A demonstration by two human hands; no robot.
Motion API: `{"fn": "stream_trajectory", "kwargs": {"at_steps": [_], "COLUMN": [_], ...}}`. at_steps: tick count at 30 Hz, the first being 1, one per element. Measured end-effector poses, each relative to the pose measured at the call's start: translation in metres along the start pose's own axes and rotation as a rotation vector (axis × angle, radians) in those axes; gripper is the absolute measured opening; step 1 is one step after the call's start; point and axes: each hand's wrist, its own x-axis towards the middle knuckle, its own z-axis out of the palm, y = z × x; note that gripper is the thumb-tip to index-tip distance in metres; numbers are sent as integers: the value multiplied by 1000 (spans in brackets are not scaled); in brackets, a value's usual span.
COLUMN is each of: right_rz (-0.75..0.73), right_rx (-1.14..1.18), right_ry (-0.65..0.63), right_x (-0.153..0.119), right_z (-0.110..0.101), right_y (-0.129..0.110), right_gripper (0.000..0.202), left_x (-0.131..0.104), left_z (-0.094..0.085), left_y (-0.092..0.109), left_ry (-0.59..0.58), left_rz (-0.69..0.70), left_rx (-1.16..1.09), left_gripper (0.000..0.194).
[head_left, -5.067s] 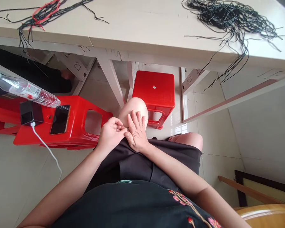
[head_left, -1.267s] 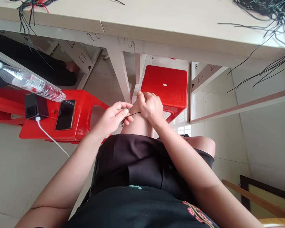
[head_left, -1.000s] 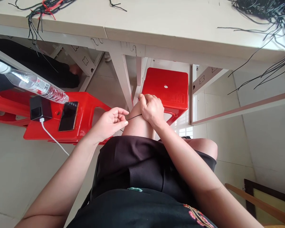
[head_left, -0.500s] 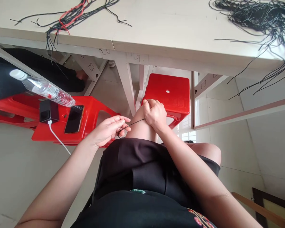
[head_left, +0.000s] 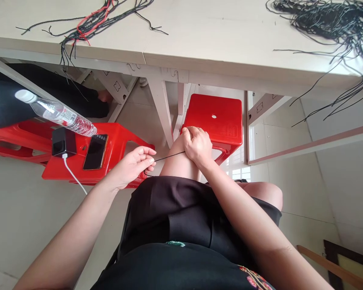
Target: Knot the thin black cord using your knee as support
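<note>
A thin black cord (head_left: 171, 156) runs between my two hands above my bare knee. My left hand (head_left: 136, 166) pinches its left part between thumb and fingers, and a loose bit of the cord curves below the fingertips. My right hand (head_left: 197, 146) is closed on the cord's other end and rests on the knee. What lies inside the right fist is hidden.
A pale table (head_left: 199, 40) spans the top, bearing black and red braided cords (head_left: 92, 26) and a black cord pile (head_left: 329, 22). On the left stool (head_left: 113, 141) are a phone (head_left: 95, 152), a charger (head_left: 63, 141) and a bottle (head_left: 63, 114). Another red stool (head_left: 214, 117) stands ahead.
My left hand has moved a little to the left, away from my right hand, and a longer stretch of cord shows between them. My right hand has stayed on the knee.
</note>
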Motion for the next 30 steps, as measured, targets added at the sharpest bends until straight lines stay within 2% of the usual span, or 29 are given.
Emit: {"fn": "stream_trajectory", "kwargs": {"at_steps": [14, 19, 23, 27, 30], "right_rz": [5, -7, -11, -10, -16], "right_rx": [13, 27, 29, 22, 18], "right_ry": [-13, -3, -1, 3, 6], "right_x": [-1, -1, -1, -1, -1], "right_z": [-1, 1, 2, 1, 0], "right_y": [-1, 0, -1, -2, -3], "right_gripper": [41, 41, 39, 39, 40], "left_x": [-3, -5, -4, -2, -2], "left_z": [2, 1, -1, -2, -2], "left_y": [4, 4, 2, 1, 1], "left_ry": [-12, -29, 26, 99, 104], "left_rz": [-18, 29, 74, 99, 104], "left_rx": [-61, -96, -15, -34, -30], "left_gripper": [17, 22, 23, 23, 27]}}
